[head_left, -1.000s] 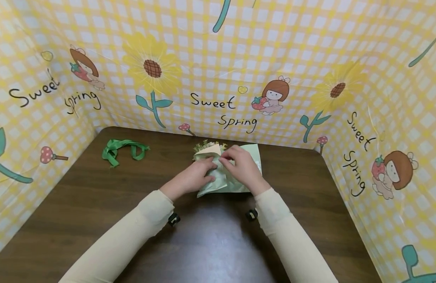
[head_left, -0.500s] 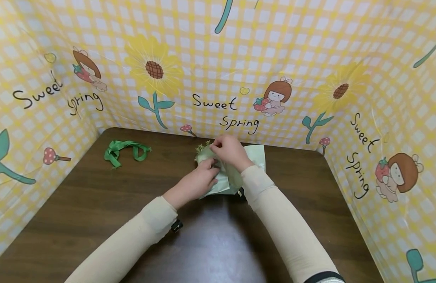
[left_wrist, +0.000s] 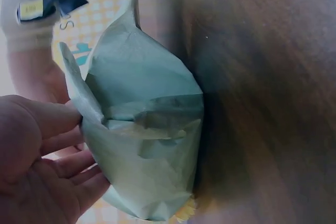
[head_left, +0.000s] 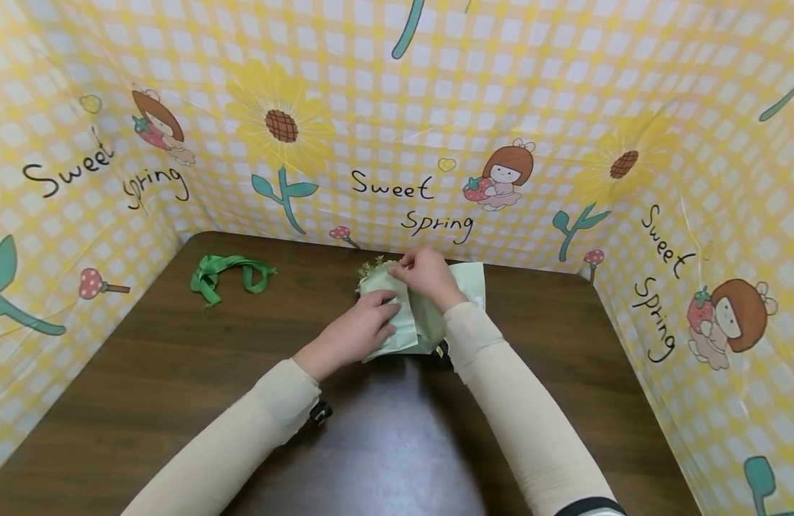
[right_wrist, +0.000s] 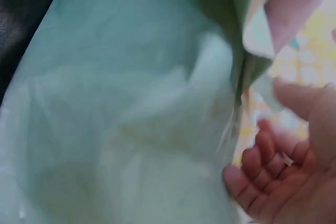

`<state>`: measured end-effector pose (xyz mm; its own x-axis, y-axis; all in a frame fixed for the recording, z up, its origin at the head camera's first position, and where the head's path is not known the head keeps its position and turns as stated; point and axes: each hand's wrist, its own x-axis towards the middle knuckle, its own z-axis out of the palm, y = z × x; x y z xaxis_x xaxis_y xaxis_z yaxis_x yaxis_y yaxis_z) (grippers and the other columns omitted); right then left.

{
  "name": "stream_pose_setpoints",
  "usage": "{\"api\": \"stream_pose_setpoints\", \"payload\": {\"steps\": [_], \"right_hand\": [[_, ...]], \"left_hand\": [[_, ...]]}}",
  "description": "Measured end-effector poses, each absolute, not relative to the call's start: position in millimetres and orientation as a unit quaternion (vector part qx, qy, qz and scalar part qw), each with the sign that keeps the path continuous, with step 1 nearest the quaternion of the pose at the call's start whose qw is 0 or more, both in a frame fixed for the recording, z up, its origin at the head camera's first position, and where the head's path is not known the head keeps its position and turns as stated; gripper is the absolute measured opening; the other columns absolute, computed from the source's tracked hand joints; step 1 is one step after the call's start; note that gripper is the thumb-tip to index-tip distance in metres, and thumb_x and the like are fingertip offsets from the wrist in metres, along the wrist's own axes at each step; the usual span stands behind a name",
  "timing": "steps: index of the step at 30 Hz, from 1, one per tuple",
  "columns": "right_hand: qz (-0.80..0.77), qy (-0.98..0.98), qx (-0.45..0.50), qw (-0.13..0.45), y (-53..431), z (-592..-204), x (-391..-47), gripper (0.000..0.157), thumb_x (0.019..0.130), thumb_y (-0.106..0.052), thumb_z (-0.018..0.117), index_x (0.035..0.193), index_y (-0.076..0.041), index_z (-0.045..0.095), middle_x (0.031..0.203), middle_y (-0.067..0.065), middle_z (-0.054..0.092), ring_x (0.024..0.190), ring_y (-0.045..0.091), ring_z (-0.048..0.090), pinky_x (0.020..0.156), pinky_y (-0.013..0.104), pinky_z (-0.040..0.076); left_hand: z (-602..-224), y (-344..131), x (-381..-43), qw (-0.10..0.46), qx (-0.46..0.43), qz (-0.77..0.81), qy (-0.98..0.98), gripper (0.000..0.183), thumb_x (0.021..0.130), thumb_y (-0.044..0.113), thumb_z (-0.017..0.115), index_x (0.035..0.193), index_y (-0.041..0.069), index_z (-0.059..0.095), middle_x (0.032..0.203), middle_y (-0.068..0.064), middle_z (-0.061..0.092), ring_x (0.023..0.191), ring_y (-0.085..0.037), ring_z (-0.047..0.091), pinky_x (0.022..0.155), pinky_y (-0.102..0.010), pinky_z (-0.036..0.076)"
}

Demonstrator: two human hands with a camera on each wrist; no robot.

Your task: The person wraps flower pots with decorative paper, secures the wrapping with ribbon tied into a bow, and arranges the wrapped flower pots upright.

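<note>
A sheet of pale green wrapping paper [head_left: 405, 331] is folded round a small bunch of flowers [head_left: 369, 269], whose sprigs show at the far left end. My left hand [head_left: 353, 331] rests on the front fold, fingers extended along it. In the left wrist view its fingertips lie against the side of the paper [left_wrist: 142, 166], and a yellow bloom [left_wrist: 185, 211] peeks out below. At the upper edge my right hand [head_left: 432, 278] pinches the paper between thumb and curled fingers. The flower stems are hidden inside the wrap.
A tangle of green ribbon [head_left: 206, 278] lies at the back left of the dark wooden table [head_left: 255, 330]. A yellow checked cloth [head_left: 397, 129] with printed flowers and lettering stands as a wall behind and on both sides.
My right hand has moved left and drawn a paper flap over, covering more of the flowers, then shifted slightly back right. My left hand has stayed nearly in place on the fold.
</note>
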<state>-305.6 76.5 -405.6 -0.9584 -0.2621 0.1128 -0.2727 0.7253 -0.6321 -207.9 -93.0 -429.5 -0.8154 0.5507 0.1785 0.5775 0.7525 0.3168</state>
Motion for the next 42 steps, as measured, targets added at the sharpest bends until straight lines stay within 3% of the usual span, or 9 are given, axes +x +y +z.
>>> {"api": "stream_pose_setpoints", "payload": {"steps": [6, 13, 21, 26, 38, 42], "right_hand": [[0.258, -0.960, 0.105, 0.004, 79.1, -395.0, -259.5, 0.028, 0.093, -0.035, 0.075, 0.093, -0.011, 0.061, 0.091, 0.004, 0.063, 0.076, 0.021, 0.059, 0.069, 0.036, 0.050], [0.260, -0.959, 0.108, -0.010, 85.6, -401.2, -221.6, 0.028, 0.092, -0.034, 0.078, 0.091, -0.010, 0.064, 0.087, 0.003, 0.064, 0.076, 0.018, 0.059, 0.068, 0.034, 0.050], [0.303, -0.946, 0.115, 0.032, 87.1, -416.6, -218.4, 0.023, 0.089, -0.031, 0.082, 0.093, -0.011, 0.071, 0.093, 0.004, 0.061, 0.085, 0.019, 0.058, 0.077, 0.037, 0.051], [0.326, -0.937, 0.121, 0.025, 88.0, -420.2, -220.2, 0.020, 0.090, -0.030, 0.081, 0.093, -0.012, 0.073, 0.093, 0.003, 0.064, 0.089, 0.019, 0.059, 0.080, 0.036, 0.051], [0.346, -0.930, 0.121, -0.018, 88.0, -421.6, -226.7, 0.017, 0.090, -0.029, 0.081, 0.090, -0.014, 0.074, 0.090, -0.001, 0.069, 0.083, 0.016, 0.063, 0.077, 0.035, 0.053], [0.346, -0.930, 0.124, -0.019, 89.5, -420.7, -229.7, 0.016, 0.089, -0.028, 0.082, 0.088, -0.014, 0.074, 0.088, -0.002, 0.070, 0.082, 0.015, 0.062, 0.077, 0.035, 0.052]], "left_hand": [[-436.9, -96.0, -211.3, 0.046, -0.273, -0.267, -0.923, 0.043, 0.097, 0.019, 0.072, 0.134, -0.002, 0.063, 0.136, -0.017, 0.052, 0.127, -0.031, 0.051, 0.107, -0.044, 0.046], [-435.7, -97.9, -218.4, 0.069, -0.235, -0.343, -0.907, 0.038, 0.088, 0.020, 0.083, 0.117, 0.000, 0.070, 0.125, -0.011, 0.061, 0.117, -0.029, 0.061, 0.103, -0.043, 0.050], [-441.6, -112.1, -238.2, 0.085, -0.139, -0.423, -0.891, 0.016, 0.098, 0.010, 0.068, 0.113, 0.005, 0.070, 0.113, -0.011, 0.066, 0.105, -0.026, 0.066, 0.091, -0.041, 0.056], [-455.9, -128.6, -265.8, 0.113, -0.072, -0.401, -0.906, 0.015, 0.098, 0.005, 0.063, 0.113, 0.001, 0.068, 0.109, -0.015, 0.066, 0.102, -0.030, 0.064, 0.089, -0.044, 0.054], [-482.7, -155.3, -303.5, 0.077, -0.148, -0.341, -0.925, 0.015, 0.103, 0.013, 0.060, 0.108, 0.007, 0.073, 0.110, -0.013, 0.071, 0.098, -0.030, 0.066, 0.087, -0.046, 0.054], [-480.9, -161.9, -310.0, 0.027, -0.157, -0.380, -0.911, 0.014, 0.105, 0.016, 0.057, 0.109, 0.010, 0.069, 0.111, -0.012, 0.065, 0.098, -0.028, 0.060, 0.088, -0.046, 0.050]]}}
